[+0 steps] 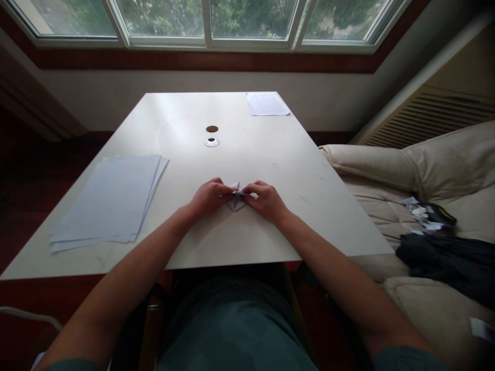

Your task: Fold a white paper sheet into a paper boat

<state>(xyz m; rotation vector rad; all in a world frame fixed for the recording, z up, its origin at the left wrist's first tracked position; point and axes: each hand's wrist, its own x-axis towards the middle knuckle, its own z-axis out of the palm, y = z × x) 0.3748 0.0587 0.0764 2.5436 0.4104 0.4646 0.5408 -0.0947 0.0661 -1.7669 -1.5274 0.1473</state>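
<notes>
A small folded piece of white paper [236, 203] lies on the white table [240, 237], a little in front of me. Its folds come to a point toward me and another away from me. My left hand [212, 197] pinches its left side between thumb and fingers. On the opposite side, my right hand [266, 200] pinches it the same way. The fingertips of both hands nearly meet over the middle and cover part of the folds.
A loose stack of blank sheets [108, 198] lies at the table's left. More papers [267, 104] sit at the far right corner. Beyond the middle are a round hole [212, 129] and a ringed grommet [211, 142]. A beige sofa [371, 170] with dark cloth [444, 260] stands right.
</notes>
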